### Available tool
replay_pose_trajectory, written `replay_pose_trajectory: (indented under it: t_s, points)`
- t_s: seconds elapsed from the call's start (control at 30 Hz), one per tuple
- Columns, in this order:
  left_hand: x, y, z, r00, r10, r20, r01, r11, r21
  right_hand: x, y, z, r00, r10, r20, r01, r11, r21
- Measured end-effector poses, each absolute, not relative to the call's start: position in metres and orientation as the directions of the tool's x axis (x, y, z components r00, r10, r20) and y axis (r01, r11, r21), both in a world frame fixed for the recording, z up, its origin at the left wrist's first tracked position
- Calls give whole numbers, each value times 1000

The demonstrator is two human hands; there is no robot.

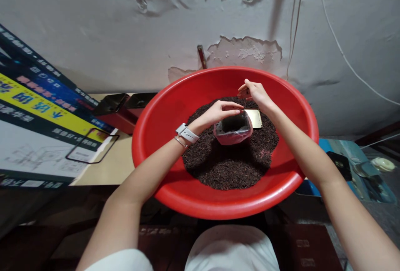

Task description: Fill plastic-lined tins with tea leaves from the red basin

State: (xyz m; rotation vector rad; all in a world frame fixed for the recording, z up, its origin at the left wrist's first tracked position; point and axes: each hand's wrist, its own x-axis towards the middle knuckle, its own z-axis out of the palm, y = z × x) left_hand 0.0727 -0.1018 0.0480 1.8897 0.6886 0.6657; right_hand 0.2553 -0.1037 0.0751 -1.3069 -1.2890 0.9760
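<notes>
1. From here I see the person's left arm reach forward, watch [187, 133] at the wrist, the left hand [222, 110] hovering over the far side of a plastic-lined container [233, 137]. Its fingers stretch toward the right, thumb standing apart; I can't tell if they touch the rim.
2. The right arm slants inward, bringing the right hand [255, 93] higher and farther out, beyond the container. Its fingers bend loosely toward the left; I can't tell whether they hold anything.
3. The container sits, mouth up, among dark loose flakes [231, 173] inside the red basin [312, 140], just beside a gold-coloured plate [256, 118].
</notes>
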Motion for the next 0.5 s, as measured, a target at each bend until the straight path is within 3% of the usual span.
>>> replay_pose_trajectory:
  t_s: [0.2,0.5]
  points:
    - [69,-104,57,651,748,129,178,-316,932,257,-103,74,93,990,110,179,92,-980]
    - [71,-93,49,704,693,159,80,-299,951,257,-103,74,96,988,120,197,99,-975]
